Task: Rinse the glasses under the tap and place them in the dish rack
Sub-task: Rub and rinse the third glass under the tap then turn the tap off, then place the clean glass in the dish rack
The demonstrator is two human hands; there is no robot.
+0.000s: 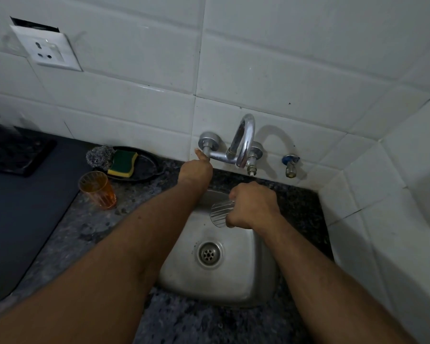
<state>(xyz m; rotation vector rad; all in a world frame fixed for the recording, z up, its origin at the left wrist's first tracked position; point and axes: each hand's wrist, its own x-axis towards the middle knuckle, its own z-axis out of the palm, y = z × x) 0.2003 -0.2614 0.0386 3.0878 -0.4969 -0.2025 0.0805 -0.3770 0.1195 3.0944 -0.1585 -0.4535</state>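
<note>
While the right hand [255, 206] is wrapped round a clear ribbed glass [221, 214], fingers curled on it, the glass lies on its side over the steel sink [253, 276], long axis roughly left-right w/ one end pointing left toward the other arm; can't tell if that end is mouth or base. It sits below and a little toward the viewer from the spout of the chrome tap [243, 145], not straight under the outlet, so the key relation is glass-to-spout: judging by this, the next move needs the glass shifted back toward the wall and turned mouth-up. No water stream visible from the spout. The left hand [195, 170] is stretched out to the left tap valve [209, 142], fingertips at the fitting; whether they pinch a knob or just touch can't be told, the grip is hidden behind the hand itself. So the left is the nearer one to the valve and the right is nearer the spout. An orange tumbler [98, 188] stands upright on the granite worktop [124, 219] left of the sink, well apart from both hands, prob. next to rinse. Behind it a dark dish holds a green-yellow sponge [123, 163] and a steel scourer [99, 157]. A dark tray or mat lies far left; no dish rack is plainly identifiable
</note>
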